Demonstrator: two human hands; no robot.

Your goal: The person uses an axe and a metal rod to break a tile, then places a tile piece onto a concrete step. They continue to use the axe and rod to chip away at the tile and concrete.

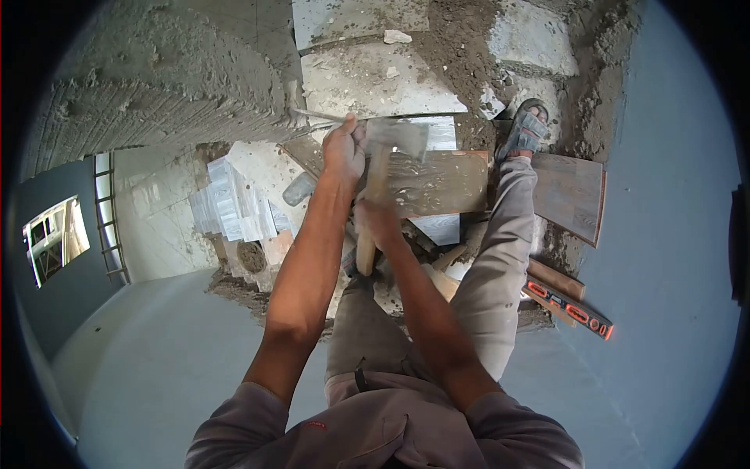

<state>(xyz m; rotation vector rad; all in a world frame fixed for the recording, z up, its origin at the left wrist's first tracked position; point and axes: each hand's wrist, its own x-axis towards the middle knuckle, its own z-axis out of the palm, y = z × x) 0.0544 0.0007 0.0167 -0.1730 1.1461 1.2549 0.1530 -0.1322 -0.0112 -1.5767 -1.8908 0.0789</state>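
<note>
Head cam: a blurred hammer w/ long pale wooden handle & grey block-shaped head [378, 176] is held in the R hand [377, 223], fingers wrapped tight round the handle approx. midway. In this view the hammer's head is seen overlapping the upper edge of a brown, smeared, rectangular wood-grain tile [445, 185]; whether it's touched can't be told. The L hand [344, 151] is seen just beside the head, fingers curled; a thin grey strip [316, 115] is met at the thumb, but whether it's pinched can't be made out. By the L forearm, a grey round-cornered flat piece [298, 189] is seen, & further L, pale grey wood-grain tile pieces [234, 205] are fanned out. Above, a whitish flat slab [375, 82] is strewn w/ crumbs. On the R, nr. the foot in a grey strapped sandal [522, 142], a second brown wood-grain tile [569, 195] is laid; below it, a black-&-orange spirit level [569, 308] is placed beside a brown wooden block [556, 279].
</note>
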